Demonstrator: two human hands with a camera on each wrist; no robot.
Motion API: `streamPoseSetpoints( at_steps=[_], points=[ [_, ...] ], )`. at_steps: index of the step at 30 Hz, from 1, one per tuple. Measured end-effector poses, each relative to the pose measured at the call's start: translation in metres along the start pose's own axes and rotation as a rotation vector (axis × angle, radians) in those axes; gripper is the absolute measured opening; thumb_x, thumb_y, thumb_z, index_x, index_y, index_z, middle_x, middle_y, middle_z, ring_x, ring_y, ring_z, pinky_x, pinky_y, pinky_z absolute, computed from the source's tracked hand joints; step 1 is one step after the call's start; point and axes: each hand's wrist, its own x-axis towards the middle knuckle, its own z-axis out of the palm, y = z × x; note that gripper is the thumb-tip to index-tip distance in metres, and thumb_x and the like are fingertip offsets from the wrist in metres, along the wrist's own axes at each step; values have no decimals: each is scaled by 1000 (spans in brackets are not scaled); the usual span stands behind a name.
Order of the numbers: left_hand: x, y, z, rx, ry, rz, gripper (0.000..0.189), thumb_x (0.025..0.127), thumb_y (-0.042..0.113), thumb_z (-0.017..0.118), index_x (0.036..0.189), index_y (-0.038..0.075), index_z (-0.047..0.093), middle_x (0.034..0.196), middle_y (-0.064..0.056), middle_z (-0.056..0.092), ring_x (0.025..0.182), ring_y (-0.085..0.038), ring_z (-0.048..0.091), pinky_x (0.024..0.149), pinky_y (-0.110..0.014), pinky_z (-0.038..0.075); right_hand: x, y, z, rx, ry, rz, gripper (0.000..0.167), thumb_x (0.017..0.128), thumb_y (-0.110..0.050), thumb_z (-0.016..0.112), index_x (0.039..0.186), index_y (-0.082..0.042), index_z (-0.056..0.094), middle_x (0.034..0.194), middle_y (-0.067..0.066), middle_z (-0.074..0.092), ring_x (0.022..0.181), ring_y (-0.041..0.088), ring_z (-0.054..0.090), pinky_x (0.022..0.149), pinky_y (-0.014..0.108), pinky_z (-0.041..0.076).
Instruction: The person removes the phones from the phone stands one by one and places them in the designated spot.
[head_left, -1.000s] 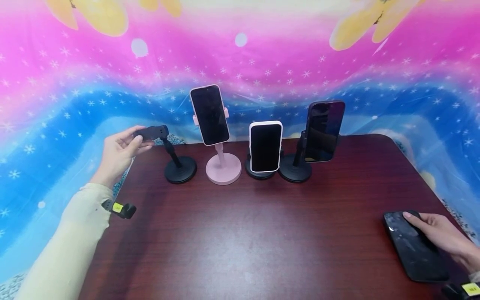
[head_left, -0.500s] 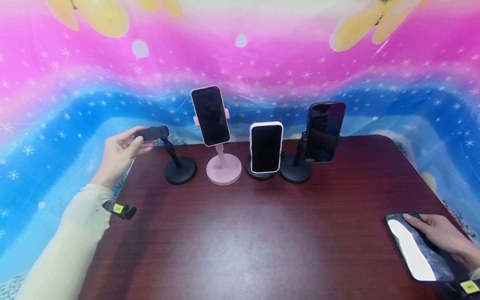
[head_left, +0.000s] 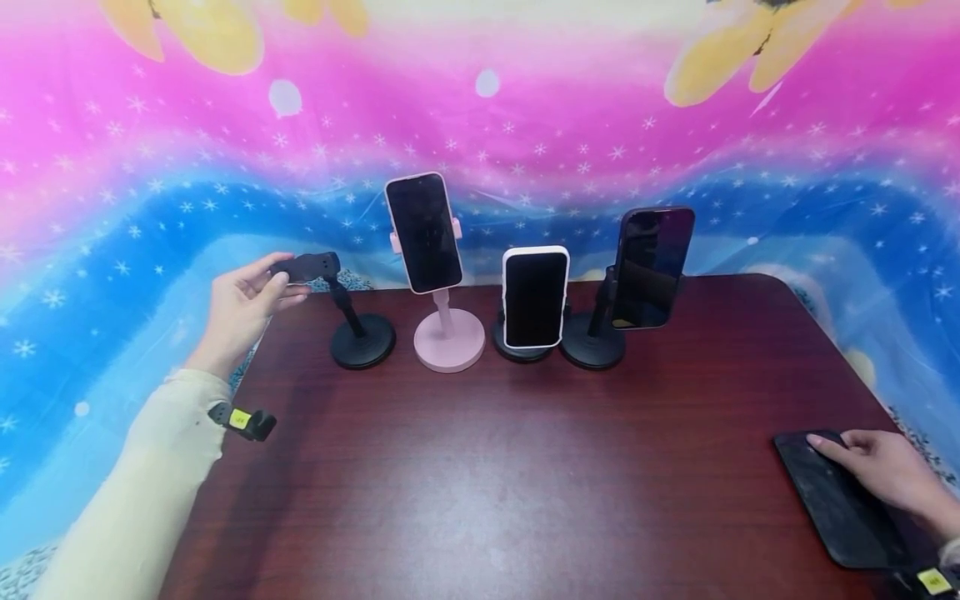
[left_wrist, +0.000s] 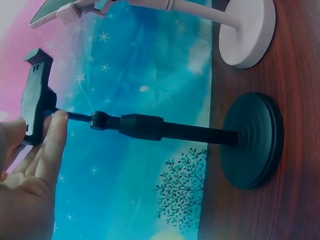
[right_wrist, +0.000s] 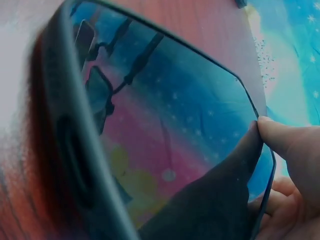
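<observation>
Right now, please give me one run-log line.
left hand: grips clamp of leftmost black stand | right hand: holds black phone | pink stand and two other black stands: a phone each

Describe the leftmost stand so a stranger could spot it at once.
Find the dark red table and follow its far edge left. Beyond the pink stand and its phone is a black stand, the only one of four holding no phone.

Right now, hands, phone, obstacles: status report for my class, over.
Left fingers holding empty clamp of black stand. Right fingers gripping black phone. Pink stand alongside, possibly in the way.
</observation>
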Motion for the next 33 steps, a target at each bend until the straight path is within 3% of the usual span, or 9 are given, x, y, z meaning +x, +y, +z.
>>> streamPoseSetpoints(
  at_steps=[4, 7, 11, 18, 30, 33],
  points=[
    [-1, -1, 4, 3, 35, 12, 36, 101, 4, 57, 136, -3, 58, 103, 5, 78, 84, -12, 78, 81, -24, 62, -4, -1, 4, -49, 113, -57, 55, 104, -47, 52, 61, -15, 40, 54, -6, 28, 44, 12, 35, 46, 25, 27],
    [-2, -1, 5, 18, 55, -9, 37, 102, 5, 56, 138, -3, 57, 102, 7, 77, 82, -10, 77, 80, -23, 62, -3, 0, 5, -74, 150, -54, 56, 102, -49, 55, 60, -15, 41, 54, -5, 28, 45, 13, 34, 47, 25, 26],
    [-3, 1, 6, 15, 58, -21, 38, 102, 5, 56, 139, -3, 56, 102, 8, 77, 81, -9, 77, 80, -22, 62, -3, -1, 5, -88, 145, -29, 58, 100, -53, 56, 59, -15, 41, 55, -6, 28, 47, 13, 34, 49, 25, 25],
    [-4, 3, 8, 36, 77, -43, 41, 103, 5, 54, 143, -5, 51, 100, 9, 77, 80, -8, 76, 80, -22, 62, -4, -6, 2, -95, 137, 8, 59, 98, -56, 58, 64, -8, 55, 53, -3, 36, 50, 17, 40, 50, 27, 28],
    [-3, 5, 11, 24, 78, -65, 44, 104, 4, 52, 146, -8, 46, 93, 6, 77, 78, -7, 76, 79, -21, 61, -5, -13, -5, -96, 109, 20, 60, 97, -49, 63, 78, 8, 63, 56, 3, 52, 53, 18, 46, 50, 30, 35],
    [-3, 5, 10, 24, 84, -70, 43, 103, 4, 52, 145, -7, 48, 92, 5, 77, 78, -7, 76, 79, -21, 61, -5, -13, -4, -98, 109, 19, 61, 97, -51, 63, 76, 7, 63, 56, 3, 52, 52, 19, 47, 49, 30, 35]
  ],
)
